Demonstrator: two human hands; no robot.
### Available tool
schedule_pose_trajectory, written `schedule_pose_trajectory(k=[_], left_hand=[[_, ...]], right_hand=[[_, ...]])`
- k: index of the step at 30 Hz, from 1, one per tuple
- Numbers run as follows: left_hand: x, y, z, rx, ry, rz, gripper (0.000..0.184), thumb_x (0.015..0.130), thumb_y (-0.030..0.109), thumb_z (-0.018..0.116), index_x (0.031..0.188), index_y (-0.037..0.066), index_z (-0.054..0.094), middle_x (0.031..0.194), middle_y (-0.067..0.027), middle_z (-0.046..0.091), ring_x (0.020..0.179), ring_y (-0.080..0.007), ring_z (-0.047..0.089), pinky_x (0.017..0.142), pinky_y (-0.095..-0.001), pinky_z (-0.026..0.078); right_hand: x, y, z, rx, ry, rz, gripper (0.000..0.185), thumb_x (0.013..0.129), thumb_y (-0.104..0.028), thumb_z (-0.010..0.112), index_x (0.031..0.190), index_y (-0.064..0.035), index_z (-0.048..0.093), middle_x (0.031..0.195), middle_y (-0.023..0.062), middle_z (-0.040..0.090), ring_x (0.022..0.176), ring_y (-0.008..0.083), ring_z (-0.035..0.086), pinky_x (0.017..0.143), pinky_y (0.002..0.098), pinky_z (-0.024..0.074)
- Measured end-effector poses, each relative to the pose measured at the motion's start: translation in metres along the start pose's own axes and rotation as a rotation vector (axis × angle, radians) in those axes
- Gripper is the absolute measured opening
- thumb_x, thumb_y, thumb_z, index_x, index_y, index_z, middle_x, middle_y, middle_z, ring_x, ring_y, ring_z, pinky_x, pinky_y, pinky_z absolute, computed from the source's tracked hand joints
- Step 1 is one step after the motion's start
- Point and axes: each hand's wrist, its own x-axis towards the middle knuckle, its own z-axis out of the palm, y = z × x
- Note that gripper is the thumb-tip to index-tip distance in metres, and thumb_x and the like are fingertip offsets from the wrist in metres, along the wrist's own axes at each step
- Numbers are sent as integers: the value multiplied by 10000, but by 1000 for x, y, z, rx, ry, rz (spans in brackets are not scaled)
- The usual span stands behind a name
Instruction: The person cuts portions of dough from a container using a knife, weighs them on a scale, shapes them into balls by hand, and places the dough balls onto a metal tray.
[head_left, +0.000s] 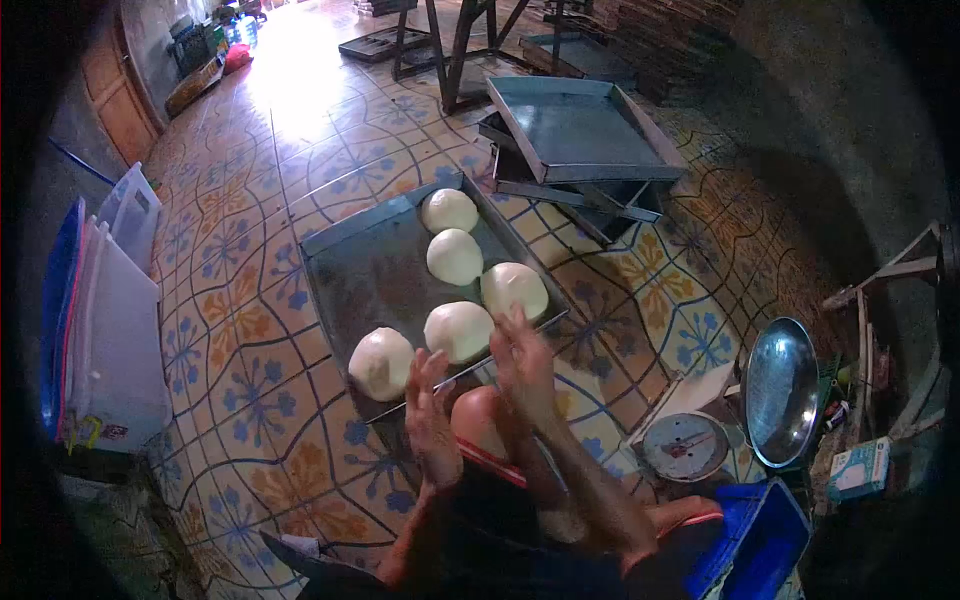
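Note:
Several pale, round dough balls sit in a shallow metal tray [345, 275] on the tiled floor in front of me. My left hand [432, 425] is raised at the tray's near edge, fingers stretched out and nothing in it. Closest to it is the near-left dough ball [382, 364]. My right hand [523, 362] is also open and empty, its palm turned toward the left hand. Its fingertips overlap the lower edge of the right dough ball [513, 288] in view; whether they touch it I cannot tell. Another dough ball [458, 332] lies between the hands.
Stacked metal trays [575, 125] stand beyond the dough tray. To my right are a dial scale [685, 447], an oval metal pan [782, 392], a blue crate [755, 545] and a small box [858, 468]. Plastic bins [115, 340] line the left side.

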Motion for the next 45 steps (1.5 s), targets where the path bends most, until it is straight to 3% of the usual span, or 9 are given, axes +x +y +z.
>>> schedule_pose_trajectory(k=[5, 7, 14, 19, 22, 25, 33, 39, 45], left_hand=[[-68, -21, 55, -330, -241, -262, 672, 954, 457, 344, 1460, 55, 161, 1477, -142, 244, 1342, -244, 269, 1100, -364, 197], [-114, -10, 82, -520, -508, -496, 660, 972, 497, 316, 1469, 95, 151, 1502, -108, 195, 1338, -223, 272, 1096, -339, 209], [-156, 4, 161, -314, -756, -428, 490, 954, 344, 396, 1336, 45, 328, 1285, -117, 388, 1172, -220, 407, 1009, -346, 316], [-207, 25, 220, -129, -911, -294, 375, 941, 235, 454, 1241, 9, 454, 1130, -124, 526, 1053, -217, 504, 947, -351, 393], [-241, 28, 239, -31, -826, -293, 312, 934, 170, 489, 1184, -12, 530, 1037, -129, 608, 982, -216, 562, 909, -354, 439], [-248, -15, 234, 72, -1092, -132, 317, 937, 138, 467, 1201, -31, 514, 985, -156, 636, 935, -231, 603, 886, -362, 461], [-335, -18, 293, 86, -1592, -364, 301, 837, 3, 560, 1131, -61, 550, 959, -172, 650, 954, -242, 614, 902, -367, 450], [-451, -73, 358, 337, -2305, -159, 736, 657, 204, 798, 1257, -55, 457, 1251, -258, 505, 1144, -334, 523, 996, -422, 378], [-576, -194, 375, 789, -2576, 666, 1435, 347, 520, 876, 1411, -51, 100, 1380, -256, 371, 1244, -419, 406, 1046, -603, 238]], right_hand=[[-87, -31, -26, -234, -93, -214, 738, 933, -513, 396, 1455, -42, 172, 1502, 243, 106, 1377, 395, 172, 1107, 483, 176], [-100, -46, -59, -5, 524, -537, 756, 938, -534, 365, 1469, -62, 108, 1520, 191, 102, 1402, 315, 139, 1114, 476, 155], [-245, 184, 39, 745, 484, 210, 646, 965, -338, 465, 1448, -27, 170, 1457, 180, 263, 1333, 223, 315, 1055, 329, 318], [-402, -54, -147, -42, 509, 379, 537, 881, -239, 609, 1347, -51, 420, 1220, 162, 562, 1089, 229, 570, 932, 347, 440], [-518, -29, -221, -456, 1284, 658, 342, 815, -93, 627, 1149, -44, 572, 1079, 138, 615, 788, 200, 625, 725, 326, 508], [-614, 25, -250, -826, 827, 1244, 518, 729, -160, 672, 1198, -70, 469, 940, 233, 587, 799, 418, 600, 734, 515, 476], [-648, 57, -304, -406, 1152, 1113, 385, 763, -45, 547, 1141, -25, 473, 834, 227, 632, 796, 390, 632, 665, 460, 479], [-701, -33, -308, -481, 1680, 797, 320, 856, -93, 532, 1158, 9, 501, 812, 181, 623, 705, 289, 634, 633, 375, 475], [-709, -24, -303, -500, 1801, 651, 224, 906, -44, 494, 1117, 23, 526, 950, 182, 639, 801, 303, 660, 656, 344, 506]])
